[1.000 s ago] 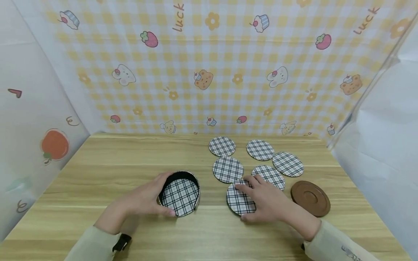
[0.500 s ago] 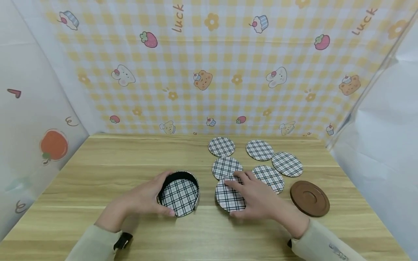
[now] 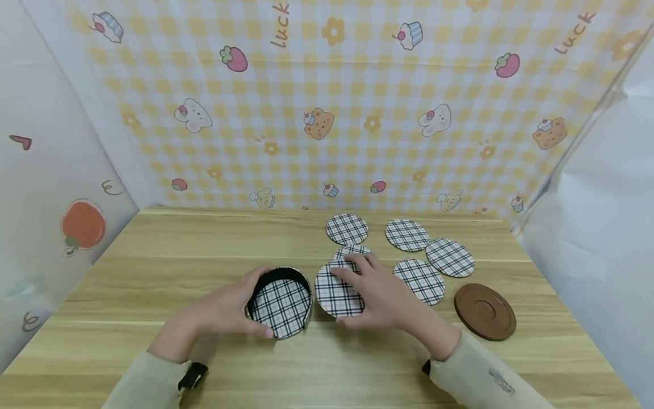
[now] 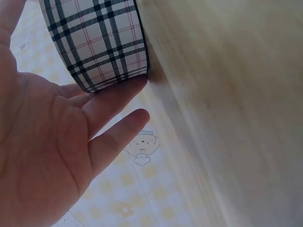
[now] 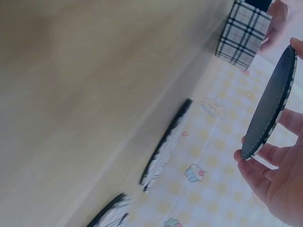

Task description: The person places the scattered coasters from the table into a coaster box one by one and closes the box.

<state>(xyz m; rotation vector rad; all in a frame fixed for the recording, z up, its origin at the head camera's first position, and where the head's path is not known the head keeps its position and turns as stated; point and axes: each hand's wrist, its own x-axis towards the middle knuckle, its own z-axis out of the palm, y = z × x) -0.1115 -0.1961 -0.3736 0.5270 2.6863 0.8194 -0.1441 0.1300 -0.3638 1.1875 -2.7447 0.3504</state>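
My left hand point(image 3: 227, 309) grips a round plaid coaster holder point(image 4: 102, 40) that stands on the table, thumb at the near side and fingers behind. Its inner wall is black, and a plaid disc point(image 3: 283, 309) shows inside. Just to its right, my right hand point(image 3: 383, 295) holds a round plaid coaster point(image 3: 334, 288) by the edge between thumb and fingers. The right wrist view shows this coaster raised off the table, its plain dark underside point(image 5: 270, 101) facing the camera. In the head view it overlaps another plaid coaster point(image 3: 352, 250) lying behind it.
Several more plaid coasters lie flat to the right and back, among them a far one point(image 3: 347, 229) and a nearer one point(image 3: 420, 282). A brown round wooden saucer point(image 3: 485, 312) lies at the right. A checked cloth backdrop point(image 3: 327, 153) rises behind the table point(image 3: 204, 238).
My right hand has lifted the coaster from the table and carried it left, up beside the holder. The left hand and the holder have stayed in place.
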